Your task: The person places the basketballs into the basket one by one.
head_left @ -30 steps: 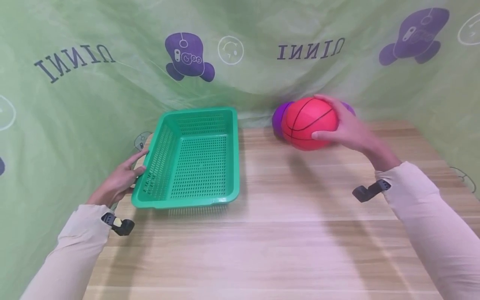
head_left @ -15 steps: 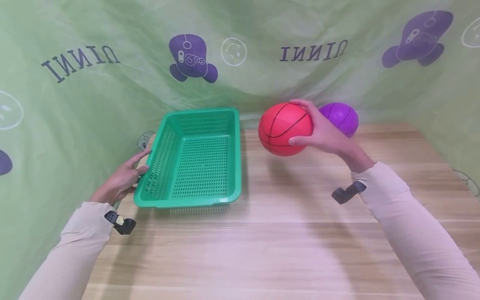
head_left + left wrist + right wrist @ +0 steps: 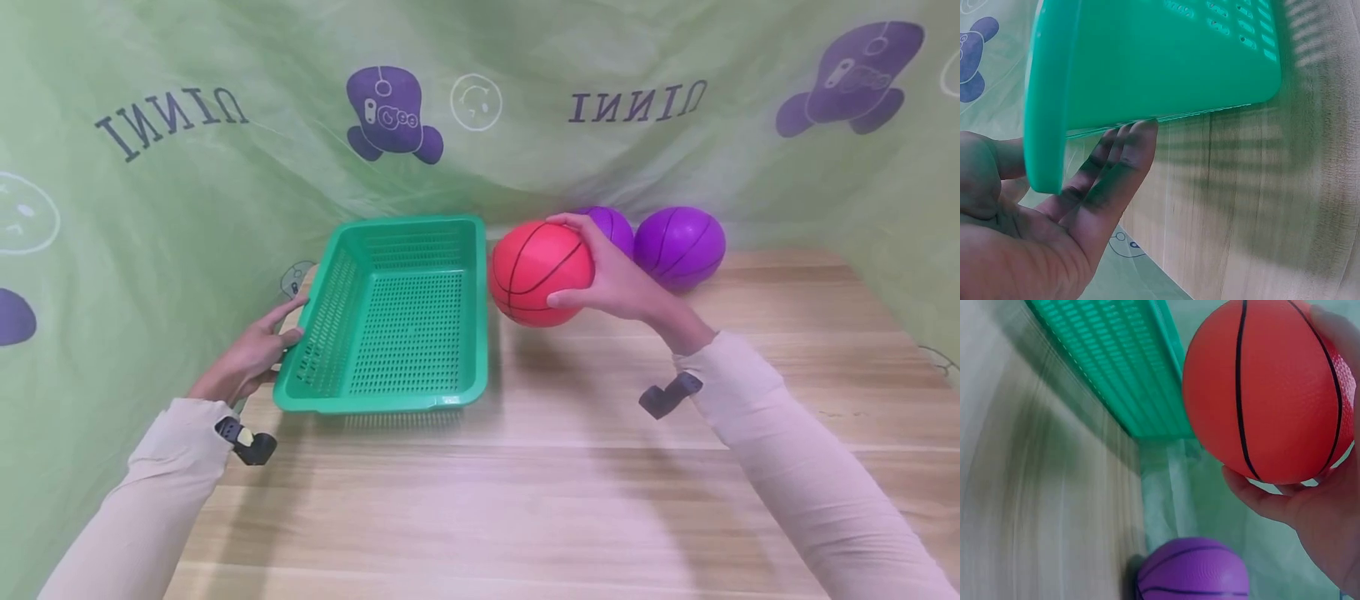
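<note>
A red toy basketball (image 3: pixel 534 271) is held off the table by my right hand (image 3: pixel 622 287), its thumb and fingers spread round the right side. The right wrist view shows the basketball (image 3: pixel 1260 394) beside the basket's wall. To the left stands a green perforated basket (image 3: pixel 481 333) with nothing inside. My left hand (image 3: pixel 251 354) grips its left rim; in the left wrist view the fingers (image 3: pixel 1138 147) lie against the outer wall, and the rim partly hides the thumb. Behind the right hand are two purple balls, one on the right (image 3: pixel 682 247) and one partly covered (image 3: pixel 613 227).
The wooden table (image 3: pixel 540 500) carries the basket and the purple balls. A green printed cloth (image 3: pixel 517 158) hangs along the back and both sides, close behind the balls and the basket.
My right hand has carried the red basketball leftward and slightly nearer, away from the purple balls to beside the basket. Both purple balls now show. The left hand keeps its place on the rim.
</note>
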`<state>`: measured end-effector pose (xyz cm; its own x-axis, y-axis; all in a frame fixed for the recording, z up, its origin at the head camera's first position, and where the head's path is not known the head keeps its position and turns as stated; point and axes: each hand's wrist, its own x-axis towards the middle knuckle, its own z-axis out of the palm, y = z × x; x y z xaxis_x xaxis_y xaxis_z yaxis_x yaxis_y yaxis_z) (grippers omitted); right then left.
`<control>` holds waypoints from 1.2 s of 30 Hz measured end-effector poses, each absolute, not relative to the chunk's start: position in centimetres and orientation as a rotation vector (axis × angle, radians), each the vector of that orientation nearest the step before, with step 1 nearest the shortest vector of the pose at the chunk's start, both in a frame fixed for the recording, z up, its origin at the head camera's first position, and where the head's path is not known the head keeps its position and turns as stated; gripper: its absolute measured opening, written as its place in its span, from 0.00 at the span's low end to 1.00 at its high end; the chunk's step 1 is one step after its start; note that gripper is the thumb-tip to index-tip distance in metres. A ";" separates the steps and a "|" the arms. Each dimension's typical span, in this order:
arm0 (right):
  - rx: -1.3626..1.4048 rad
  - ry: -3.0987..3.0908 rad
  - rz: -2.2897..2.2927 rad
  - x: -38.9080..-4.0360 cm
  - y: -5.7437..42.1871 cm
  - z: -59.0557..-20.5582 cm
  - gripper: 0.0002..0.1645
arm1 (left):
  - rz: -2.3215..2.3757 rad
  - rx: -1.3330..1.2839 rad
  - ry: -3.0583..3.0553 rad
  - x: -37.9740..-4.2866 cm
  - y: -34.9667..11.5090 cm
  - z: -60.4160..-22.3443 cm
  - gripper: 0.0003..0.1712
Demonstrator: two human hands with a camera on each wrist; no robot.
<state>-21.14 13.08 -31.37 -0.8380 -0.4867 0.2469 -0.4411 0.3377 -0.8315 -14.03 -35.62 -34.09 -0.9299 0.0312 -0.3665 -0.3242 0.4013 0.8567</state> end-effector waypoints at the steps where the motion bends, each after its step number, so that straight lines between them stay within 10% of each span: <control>1: -0.895 2.523 -1.561 -21.1 12.8 -31.4 0.55 | 1.537 -0.253 2.340 -14.0 -35.6 -34.0 0.36; 36: -1.470 2.215 -1.335 -18.9 0.4 -33.9 0.56 | 1.579 -0.311 2.320 -14.0 -35.6 -34.0 0.36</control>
<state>-18.93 0.43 -33.86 -0.5010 -0.8053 0.3170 -0.6565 0.1149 -0.7455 -13.98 -35.62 -34.05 -0.9262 -0.0019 -0.3770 -0.3515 0.3663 0.8616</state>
